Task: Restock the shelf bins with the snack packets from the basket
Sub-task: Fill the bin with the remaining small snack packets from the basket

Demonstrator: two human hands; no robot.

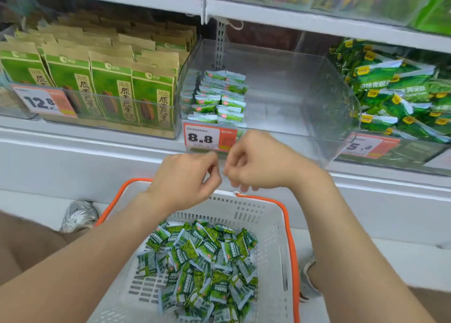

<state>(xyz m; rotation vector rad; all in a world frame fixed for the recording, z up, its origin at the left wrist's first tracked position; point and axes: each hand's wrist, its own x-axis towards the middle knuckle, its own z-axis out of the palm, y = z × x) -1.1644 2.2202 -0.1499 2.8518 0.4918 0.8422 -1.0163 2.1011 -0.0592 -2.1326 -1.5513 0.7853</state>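
A white basket (pixel 268 227) with an orange rim stands on the floor in front of me, holding a heap of small green snack packets (pixel 202 266). Above it a clear shelf bin (pixel 292 95) holds several of the same packets stacked in neat rows (pixel 219 98) at its left side; the rest of the bin is bare. My left hand (pixel 185 178) and my right hand (pixel 258 161) hover side by side over the basket's far rim, below the bin's front. Both have their fingers curled loosely, and I see no packet in either.
A bin of tall green and tan seed bags (pixel 109 83) stands to the left, a bin of larger green bags (pixel 400 90) to the right. Price tags read 12.8 (pixel 44 101), 8.8 (pixel 207 137) and a third (pixel 366 147). A shoe (pixel 78 215) is left of the basket.
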